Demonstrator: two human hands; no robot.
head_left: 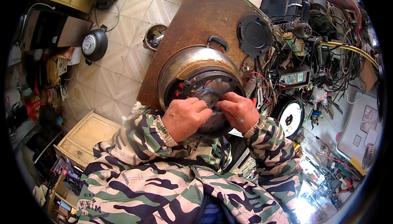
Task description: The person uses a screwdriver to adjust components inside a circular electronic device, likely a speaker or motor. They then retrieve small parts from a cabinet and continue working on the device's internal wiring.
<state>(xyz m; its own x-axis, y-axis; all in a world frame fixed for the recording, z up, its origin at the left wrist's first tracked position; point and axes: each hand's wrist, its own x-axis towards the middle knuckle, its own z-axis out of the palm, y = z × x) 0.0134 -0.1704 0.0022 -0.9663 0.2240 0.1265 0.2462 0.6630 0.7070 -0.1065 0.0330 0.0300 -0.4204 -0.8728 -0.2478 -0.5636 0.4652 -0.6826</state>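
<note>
A stainless steel electric pot (174, 66) lies on its side, with its stained underside and open black base (211, 135) facing me. Inside the base are red wires and a blue wire (207, 89). My left hand (184, 116) is at the left of this opening, its fingers pinched together among the wiring. From the right, my right hand (238, 110) reaches in, thumb and forefinger closed close to the left fingertips. What the fingertips grip is too small and covered to make out. A black loop handle (218, 43) stands on the pot's far side.
The pot rests on a brown wooden table (196, 19). A round black cover (254, 35) lies at the table's right edge. Beyond it are tangled cables, a multimeter (295, 78) and a round white-and-black part (291, 117). A bin (154, 35) and dark pan (95, 44) sit left.
</note>
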